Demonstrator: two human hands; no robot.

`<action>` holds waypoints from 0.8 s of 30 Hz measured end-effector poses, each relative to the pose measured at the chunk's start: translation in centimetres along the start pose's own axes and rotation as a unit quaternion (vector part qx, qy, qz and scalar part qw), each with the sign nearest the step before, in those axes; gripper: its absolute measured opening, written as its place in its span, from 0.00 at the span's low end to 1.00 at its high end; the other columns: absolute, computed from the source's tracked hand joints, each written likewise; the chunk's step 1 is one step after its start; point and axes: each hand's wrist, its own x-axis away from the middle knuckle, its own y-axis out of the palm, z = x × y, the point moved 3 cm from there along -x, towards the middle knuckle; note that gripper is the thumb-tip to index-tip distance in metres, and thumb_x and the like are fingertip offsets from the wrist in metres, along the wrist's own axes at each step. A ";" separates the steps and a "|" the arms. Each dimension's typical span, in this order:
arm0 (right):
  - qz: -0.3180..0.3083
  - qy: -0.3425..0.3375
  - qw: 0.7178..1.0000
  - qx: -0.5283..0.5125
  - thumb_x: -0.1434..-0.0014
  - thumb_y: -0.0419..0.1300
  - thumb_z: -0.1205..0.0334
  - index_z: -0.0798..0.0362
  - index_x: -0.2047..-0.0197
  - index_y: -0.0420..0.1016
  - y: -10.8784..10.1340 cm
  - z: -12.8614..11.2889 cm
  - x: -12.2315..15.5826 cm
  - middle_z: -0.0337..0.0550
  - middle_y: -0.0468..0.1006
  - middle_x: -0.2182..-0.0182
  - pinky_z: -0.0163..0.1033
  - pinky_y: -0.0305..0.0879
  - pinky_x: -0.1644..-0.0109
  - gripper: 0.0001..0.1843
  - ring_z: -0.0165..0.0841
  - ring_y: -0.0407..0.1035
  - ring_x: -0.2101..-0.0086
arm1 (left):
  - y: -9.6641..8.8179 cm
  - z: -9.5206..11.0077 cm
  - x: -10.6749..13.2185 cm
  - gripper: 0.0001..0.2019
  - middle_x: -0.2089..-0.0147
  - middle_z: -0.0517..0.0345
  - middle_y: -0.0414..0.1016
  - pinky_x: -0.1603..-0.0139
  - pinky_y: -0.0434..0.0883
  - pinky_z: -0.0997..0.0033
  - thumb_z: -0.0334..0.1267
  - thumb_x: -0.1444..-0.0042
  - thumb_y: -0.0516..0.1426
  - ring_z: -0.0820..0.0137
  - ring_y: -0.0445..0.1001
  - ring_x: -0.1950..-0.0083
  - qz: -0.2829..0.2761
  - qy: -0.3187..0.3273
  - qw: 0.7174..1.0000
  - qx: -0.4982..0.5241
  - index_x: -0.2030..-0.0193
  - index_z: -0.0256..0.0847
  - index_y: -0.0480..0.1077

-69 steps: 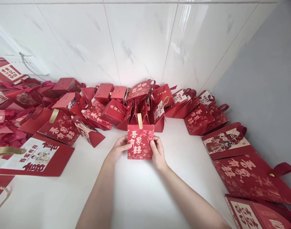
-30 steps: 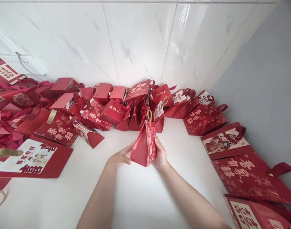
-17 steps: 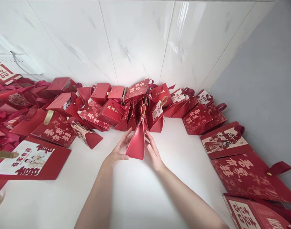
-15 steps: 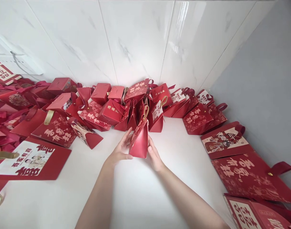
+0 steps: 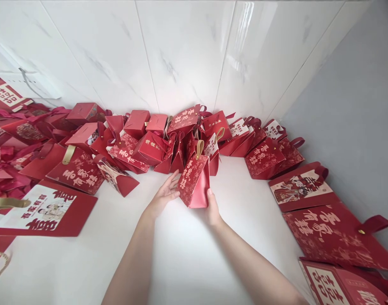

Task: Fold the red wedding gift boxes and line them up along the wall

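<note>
A red gift box (image 5: 194,182) with gold characters and a gold ribbon loop (image 5: 199,149) stands upright in the middle of the white tabletop, turned so its printed face and pink-lit side both show. My right hand (image 5: 212,209) grips it at the lower right, thumb on the side panel and the other fingers hidden behind. At its left, my left hand (image 5: 164,197) has its fingers apart, with the thumb tip at or just beside the box's edge. Right behind it stands another box with a white label (image 5: 211,145) and a gold loop.
Red gift boxes (image 5: 148,148) crowd along the marble-patterned wall (image 5: 184,55). Flat red bags with a white panel (image 5: 48,212) lie at left. More bags (image 5: 327,228) line the right edge by a grey wall (image 5: 349,97).
The gift box has been turned so its gold-lettered face shows more, and it sits slightly farther right. My left hand's fingers have come away from its side; my right hand moved with it.
</note>
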 end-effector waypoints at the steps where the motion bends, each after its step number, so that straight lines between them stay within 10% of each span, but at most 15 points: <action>1: 0.002 -0.008 1.000 -0.005 0.40 0.51 0.37 0.49 0.42 0.70 -0.1 0.0 -0.1 0.45 0.73 0.43 0.52 0.59 0.36 0.32 0.43 0.64 0.41 | -0.1 -0.1 0.0 0.36 0.31 0.50 0.59 0.32 0.57 0.57 0.37 0.47 0.64 0.55 0.55 0.29 0.010 -0.004 1.000 0.007 0.32 0.49 0.57; 12: -0.023 -0.196 0.971 0.136 0.41 0.57 0.45 0.47 0.46 0.74 -0.7 -1.1 2.3 0.47 0.77 0.51 0.50 0.64 0.45 0.24 0.47 0.70 0.52 | -0.7 -0.3 0.8 0.28 0.36 0.55 0.68 0.35 0.61 0.57 0.34 0.49 0.64 0.55 0.63 0.34 0.032 -0.041 0.994 0.097 0.40 0.48 0.69; 17: -0.028 -0.060 0.995 0.073 0.38 0.55 0.45 0.49 0.46 0.74 -1.2 0.9 0.5 0.46 0.78 0.50 0.50 0.65 0.44 0.23 0.45 0.71 0.50 | -2.0 -0.7 1.1 0.11 0.45 0.60 0.77 0.39 0.66 0.54 0.34 0.59 0.69 0.55 0.70 0.39 0.106 0.045 0.983 0.145 0.66 0.49 0.81; 24: 0.026 0.027 0.999 0.030 0.44 0.63 0.47 0.51 0.54 0.77 -2.1 1.5 -2.1 0.44 0.81 0.54 0.48 0.69 0.48 0.20 0.43 0.73 0.55 | -1.0 -0.3 0.7 0.14 0.48 0.54 0.78 0.46 0.71 0.55 0.38 0.62 0.70 0.52 0.73 0.44 0.054 0.017 0.995 0.086 0.64 0.45 0.81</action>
